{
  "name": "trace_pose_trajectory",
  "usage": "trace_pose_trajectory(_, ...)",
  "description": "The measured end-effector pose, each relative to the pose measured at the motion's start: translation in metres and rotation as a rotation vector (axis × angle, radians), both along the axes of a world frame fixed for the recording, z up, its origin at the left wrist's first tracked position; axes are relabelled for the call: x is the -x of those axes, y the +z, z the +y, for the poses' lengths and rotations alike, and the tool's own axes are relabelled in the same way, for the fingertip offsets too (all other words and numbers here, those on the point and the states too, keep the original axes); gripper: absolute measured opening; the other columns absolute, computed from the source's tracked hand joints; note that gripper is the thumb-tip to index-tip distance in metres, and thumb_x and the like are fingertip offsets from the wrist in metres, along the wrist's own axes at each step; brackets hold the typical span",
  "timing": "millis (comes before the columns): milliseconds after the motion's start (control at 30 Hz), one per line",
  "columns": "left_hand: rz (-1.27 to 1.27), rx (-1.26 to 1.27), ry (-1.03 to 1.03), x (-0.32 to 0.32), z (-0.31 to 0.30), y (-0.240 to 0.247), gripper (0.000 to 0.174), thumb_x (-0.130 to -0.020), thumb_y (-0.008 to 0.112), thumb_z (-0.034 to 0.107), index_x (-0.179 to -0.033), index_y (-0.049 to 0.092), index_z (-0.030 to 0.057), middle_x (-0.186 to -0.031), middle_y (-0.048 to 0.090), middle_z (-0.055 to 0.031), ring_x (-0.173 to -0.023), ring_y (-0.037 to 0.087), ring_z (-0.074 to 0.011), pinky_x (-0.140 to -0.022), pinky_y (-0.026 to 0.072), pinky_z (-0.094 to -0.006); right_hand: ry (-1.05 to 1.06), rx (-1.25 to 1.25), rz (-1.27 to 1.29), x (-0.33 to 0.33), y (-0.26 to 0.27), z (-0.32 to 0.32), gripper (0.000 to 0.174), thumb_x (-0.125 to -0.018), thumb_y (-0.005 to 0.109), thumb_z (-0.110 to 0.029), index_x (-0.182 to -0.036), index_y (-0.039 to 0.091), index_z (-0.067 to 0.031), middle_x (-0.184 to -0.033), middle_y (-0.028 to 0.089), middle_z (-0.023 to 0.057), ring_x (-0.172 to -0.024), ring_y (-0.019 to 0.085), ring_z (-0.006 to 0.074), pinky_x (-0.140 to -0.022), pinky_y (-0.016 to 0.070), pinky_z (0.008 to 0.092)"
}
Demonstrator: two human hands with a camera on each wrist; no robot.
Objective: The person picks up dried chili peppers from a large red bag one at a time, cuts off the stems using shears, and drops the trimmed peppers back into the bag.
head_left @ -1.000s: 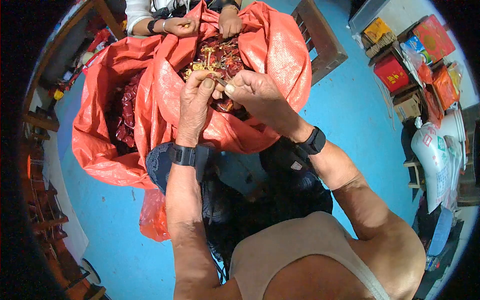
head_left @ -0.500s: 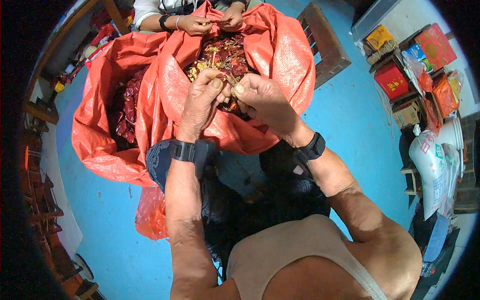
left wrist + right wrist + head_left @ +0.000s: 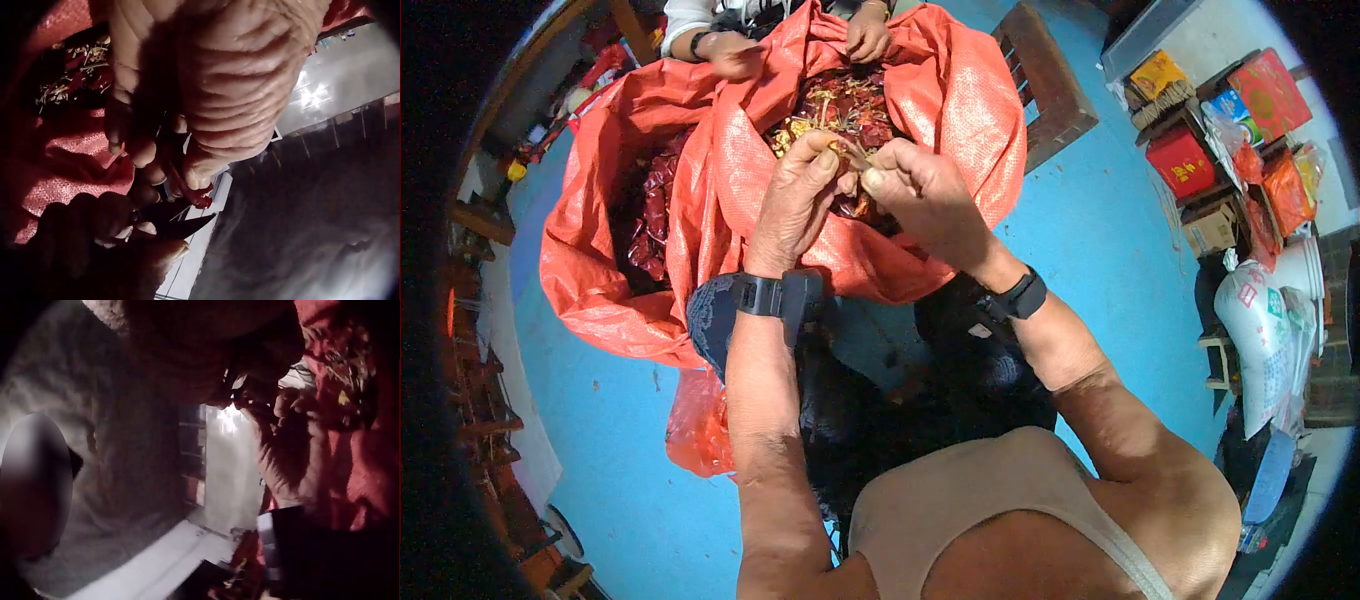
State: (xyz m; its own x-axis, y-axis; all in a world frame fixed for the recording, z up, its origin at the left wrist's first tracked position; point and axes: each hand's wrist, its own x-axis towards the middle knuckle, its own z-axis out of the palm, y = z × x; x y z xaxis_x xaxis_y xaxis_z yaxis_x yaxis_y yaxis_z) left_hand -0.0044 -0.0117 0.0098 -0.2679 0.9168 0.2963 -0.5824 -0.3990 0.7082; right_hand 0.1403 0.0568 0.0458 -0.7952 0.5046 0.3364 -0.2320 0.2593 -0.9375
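Note:
Over the open mouth of a red woven sack (image 3: 990, 120), both hands meet close together. My left hand (image 3: 790, 205) pinches a dried red chili (image 3: 203, 201) between thumb and fingers, its end poking out in the left wrist view. A small dark pointed blade (image 3: 190, 227) is held by my right hand (image 3: 935, 205), its tip near the chili. Below the hands, the sack holds dried chilies (image 3: 870, 95) and pale stem bits (image 3: 795, 130).
A second red sack (image 3: 585, 230) with whole dried chilies (image 3: 648, 235) stands at the left. Across from me, another person's hand (image 3: 867, 38) rests at the sack's rim. A wooden chair (image 3: 1050, 85) stands right of the sacks, and loaded shelves (image 3: 1220, 150) line the right wall.
My hands stay together over the sack, with small shifts of the fingers. The other person's hands came together, then parted, one now blurred at the left.

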Motion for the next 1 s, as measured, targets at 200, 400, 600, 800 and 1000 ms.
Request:
trace_pose_trajectory(200,0.150,0.071,0.047,0.000,-0.002,0.000,0.019,-0.087,0.055,0.020,-0.098,0.055,0.0039,-0.082,0.057,-0.0026,-0.068,0.051,-0.0081,-0.063,0.0444,-0.0211,-0.284,-0.635,-0.024,-0.004,0.006,-0.008,0.025,-0.085,0.054,-0.026,-0.076,0.052,-0.0021,-0.065,0.056,0.0114,-0.054,0.057,0.0275,-0.045,0.0439,0.0364)
trace_pose_trajectory(400,0.195,0.044,0.007,0.003,0.000,-0.006,0.022,-0.087,0.055,0.021,-0.101,0.054,0.0031,-0.083,0.058,-0.0045,-0.070,0.053,-0.0098,-0.066,0.0450,-0.0225,-0.209,-0.216,-0.037,-0.006,0.002,-0.011,0.022,-0.086,0.048,-0.021,-0.076,0.053,-0.0017,-0.058,0.049,0.0056,-0.053,0.053,0.0160,-0.046,0.0409,0.0281)
trace_pose_trajectory(600,0.143,0.073,-0.031,-0.003,-0.003,-0.003,0.025,-0.086,0.056,0.022,-0.102,0.054,0.0016,-0.084,0.058,-0.0050,-0.072,0.053,-0.0103,-0.067,0.0445,-0.0230,0.021,0.469,-0.032,-0.017,0.015,-0.023,0.018,-0.088,0.047,-0.022,-0.081,0.053,-0.0063,-0.056,0.041,-0.0047,-0.047,0.038,0.0046,-0.042,0.0300,0.0190)
trace_pose_trajectory(800,0.352,0.102,-0.003,0.002,-0.004,-0.002,0.017,-0.088,0.052,0.018,-0.096,0.056,0.0027,-0.079,0.058,-0.0049,-0.068,0.052,-0.0095,-0.065,0.0437,-0.0220,-0.165,0.478,0.164,-0.041,0.038,0.000,0.022,-0.090,0.045,-0.026,-0.089,0.051,-0.0048,-0.057,0.042,-0.0053,-0.044,0.031,0.0019,-0.039,0.0234,0.0169)
trace_pose_trajectory(1000,0.051,-0.025,0.793,0.071,-0.024,0.014,0.010,-0.088,0.051,0.011,-0.088,0.050,0.0015,-0.073,0.054,-0.0026,-0.059,0.047,-0.0084,-0.053,0.0404,-0.0203,-0.663,-0.154,0.306,-0.102,0.071,0.041,0.020,-0.090,0.050,-0.025,-0.090,0.053,-0.0049,-0.062,0.051,-0.0021,-0.048,0.039,0.0019,-0.041,0.0300,0.0170)
